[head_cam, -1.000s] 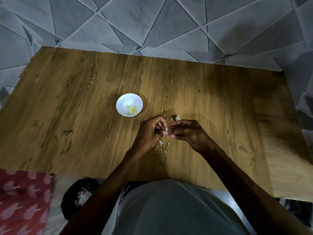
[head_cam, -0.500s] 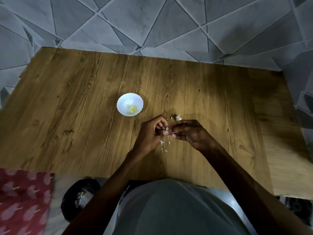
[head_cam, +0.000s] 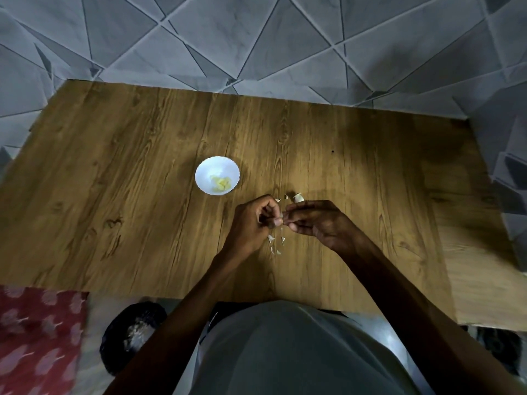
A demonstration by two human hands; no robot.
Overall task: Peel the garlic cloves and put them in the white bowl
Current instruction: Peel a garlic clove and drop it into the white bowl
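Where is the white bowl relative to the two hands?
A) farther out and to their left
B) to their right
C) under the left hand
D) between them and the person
A: the white bowl sits beyond and left of the left hand and right hand, touching neither.

Wood-grain table (head_cam: 114, 195), white bowl (head_cam: 204, 172) left of centre, garlic skin scraps (head_cam: 275, 248), larger pale garlic piece (head_cam: 298, 197) nearby
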